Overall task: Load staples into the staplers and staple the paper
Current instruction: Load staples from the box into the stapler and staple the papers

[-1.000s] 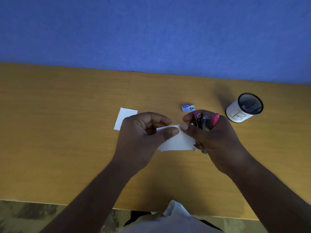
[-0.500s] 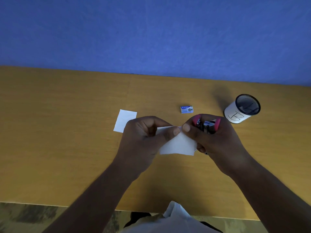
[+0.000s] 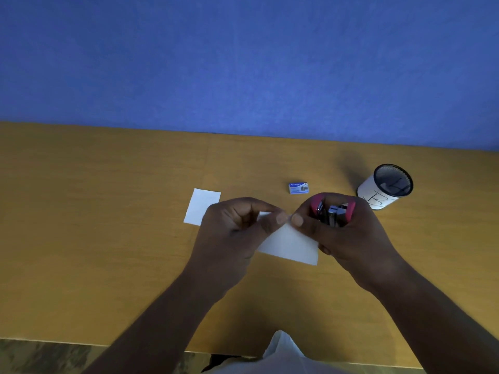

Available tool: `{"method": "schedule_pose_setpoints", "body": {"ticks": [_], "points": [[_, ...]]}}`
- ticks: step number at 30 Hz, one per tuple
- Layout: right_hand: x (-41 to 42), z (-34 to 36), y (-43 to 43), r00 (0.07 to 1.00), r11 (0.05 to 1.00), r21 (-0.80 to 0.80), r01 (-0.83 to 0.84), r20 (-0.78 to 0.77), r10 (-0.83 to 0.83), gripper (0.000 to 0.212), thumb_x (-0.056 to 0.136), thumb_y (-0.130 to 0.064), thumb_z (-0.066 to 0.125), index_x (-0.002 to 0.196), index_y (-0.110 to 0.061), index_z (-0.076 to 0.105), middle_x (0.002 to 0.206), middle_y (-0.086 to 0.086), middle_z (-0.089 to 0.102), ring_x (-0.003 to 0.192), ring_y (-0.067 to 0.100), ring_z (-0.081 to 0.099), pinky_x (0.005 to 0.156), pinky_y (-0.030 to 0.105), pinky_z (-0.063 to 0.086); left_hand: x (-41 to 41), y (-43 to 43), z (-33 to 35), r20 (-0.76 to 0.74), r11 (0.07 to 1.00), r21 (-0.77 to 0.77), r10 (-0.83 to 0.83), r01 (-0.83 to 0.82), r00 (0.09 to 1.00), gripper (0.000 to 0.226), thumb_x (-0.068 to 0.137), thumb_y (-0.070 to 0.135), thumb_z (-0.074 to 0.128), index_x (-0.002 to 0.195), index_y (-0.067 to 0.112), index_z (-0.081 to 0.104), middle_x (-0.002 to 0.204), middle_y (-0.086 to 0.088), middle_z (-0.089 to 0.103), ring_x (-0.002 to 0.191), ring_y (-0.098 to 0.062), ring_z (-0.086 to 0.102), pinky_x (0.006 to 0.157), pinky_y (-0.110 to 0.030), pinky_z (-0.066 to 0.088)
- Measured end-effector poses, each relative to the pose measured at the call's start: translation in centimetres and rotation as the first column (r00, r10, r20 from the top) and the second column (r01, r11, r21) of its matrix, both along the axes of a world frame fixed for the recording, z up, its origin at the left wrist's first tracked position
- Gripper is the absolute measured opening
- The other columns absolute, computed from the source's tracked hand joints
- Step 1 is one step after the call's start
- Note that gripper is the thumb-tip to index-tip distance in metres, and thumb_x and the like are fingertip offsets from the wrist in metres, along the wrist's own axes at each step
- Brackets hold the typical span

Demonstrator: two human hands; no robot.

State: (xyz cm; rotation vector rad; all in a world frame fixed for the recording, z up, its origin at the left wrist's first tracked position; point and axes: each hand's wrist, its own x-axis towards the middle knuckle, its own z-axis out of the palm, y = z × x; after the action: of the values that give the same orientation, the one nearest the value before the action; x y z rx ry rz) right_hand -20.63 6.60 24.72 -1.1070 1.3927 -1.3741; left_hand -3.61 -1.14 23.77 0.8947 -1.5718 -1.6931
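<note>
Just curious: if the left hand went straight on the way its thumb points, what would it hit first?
Probably the right hand, whose thumb lies just ahead on the same white paper sheet; that hand also grips a pink stapler.

Head view, single, wide-angle.
Position: worn on the person's head, above the near edge of the wooden table (image 3: 108, 211).
Facing: forward and down, toward the blue wall (image 3: 243, 63) behind the table.
Range: close. The left hand (image 3: 232, 233) and right hand (image 3: 348, 238) sit mid-frame, and the forearms (image 3: 151, 319) enter from the bottom corners.
Upper frame: wall.
Middle band: table, far edge to near edge.
Bottom edge: white garment (image 3: 280, 354) and a strip of patterned floor (image 3: 40, 354).
</note>
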Motion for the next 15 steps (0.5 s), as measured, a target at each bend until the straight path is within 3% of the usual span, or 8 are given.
{"method": "schedule_pose_setpoints", "body": {"ticks": [2, 5, 9, 11, 13, 15], "points": [[-0.1, 0.3, -0.1, 0.999, 0.999, -0.016, -0.044, -0.005, 0.044, 0.013, 0.083, -0.011, 0.073, 0.071, -0.012, 0.070, 0.054, -0.013, 0.061, 0.046, -0.002, 0.052, 0.047, 0.008, 0.038, -0.1, 0.1, 0.1, -0.003, 0.999, -0.030, 0.011, -0.011, 1.000, 0.008, 0.081, 0.025, 0.076, 0.082, 0.018, 0.079, 0.080, -0.022, 0.072, 0.083, -0.043, 0.063, 0.074, -0.038, 0.050], [-0.5, 0.7, -0.3, 0.998, 0.999, 0.007, -0.040, -0.051, 0.040, 0.014, 0.084, -0.017, 0.075, 0.070, -0.014, 0.071, 0.051, -0.011, 0.056, 0.043, 0.000, 0.045, 0.044, 0.011, 0.036, -0.2, 0.0, 0.5, -0.016, 0.998, -0.064, 0.022, -0.022, 1.000, 0.009, 0.079, 0.027, 0.076, 0.081, 0.019, 0.079, 0.077, -0.016, 0.072, 0.083, -0.042, 0.064, 0.072, -0.040, 0.050], [-1.1, 1.1, -0.2, 0.992, 0.997, 0.069, 0.026, -0.125, -0.017, 0.018, 0.082, -0.028, 0.076, 0.068, -0.017, 0.071, 0.047, -0.009, 0.048, 0.039, 0.010, 0.036, 0.040, 0.018, 0.032, -0.3, -0.6, 1.3, 0.007, 0.992, -0.125, 0.036, -0.035, 0.999, 0.007, 0.079, 0.028, 0.077, 0.080, 0.022, 0.078, 0.078, -0.029, 0.064, 0.076, -0.043, 0.059, 0.067, -0.038, 0.046], [-1.1, 1.4, -0.3, 0.995, 0.997, 0.078, 0.021, -0.101, -0.013, 0.019, 0.081, -0.031, 0.076, 0.068, -0.018, 0.071, 0.048, -0.009, 0.047, 0.039, 0.012, 0.035, 0.040, 0.020, 0.031, -0.4, -1.0, 1.8, -0.015, 0.992, -0.115, 0.047, -0.048, 0.999, 0.004, 0.079, 0.024, 0.076, 0.077, 0.021, 0.078, 0.078, -0.027, 0.065, 0.069, -0.030, 0.061, 0.068, -0.035, 0.046], [-0.9, 1.8, -0.5, 0.996, 0.997, 0.077, 0.019, -0.089, -0.012, 0.021, 0.080, -0.032, 0.077, 0.066, -0.018, 0.070, 0.048, -0.010, 0.048, 0.039, 0.012, 0.036, 0.040, 0.021, 0.032, -0.5, -1.3, 2.1, -0.041, 0.993, -0.093, 0.074, -0.077, 0.996, 0.005, 0.079, 0.021, 0.075, 0.075, 0.019, 0.077, 0.075, -0.014, 0.071, 0.071, -0.015, 0.064, 0.067, -0.028, 0.049], [-0.6, 2.0, -0.7, 0.996, 0.997, 0.075, 0.030, -0.086, -0.024, 0.023, 0.080, -0.032, 0.078, 0.064, -0.018, 0.069, 0.048, -0.012, 0.049, 0.038, 0.010, 0.037, 0.040, 0.020, 0.032, -0.4, -1.5, 2.3, -0.062, 0.992, -0.070, 0.098, -0.102, 0.993, 0.008, 0.079, 0.020, 0.074, 0.074, 0.014, 0.076, 0.073, -0.007, 0.073, 0.072, -0.013, 0.066, 0.065, -0.026, 0.052]]}}
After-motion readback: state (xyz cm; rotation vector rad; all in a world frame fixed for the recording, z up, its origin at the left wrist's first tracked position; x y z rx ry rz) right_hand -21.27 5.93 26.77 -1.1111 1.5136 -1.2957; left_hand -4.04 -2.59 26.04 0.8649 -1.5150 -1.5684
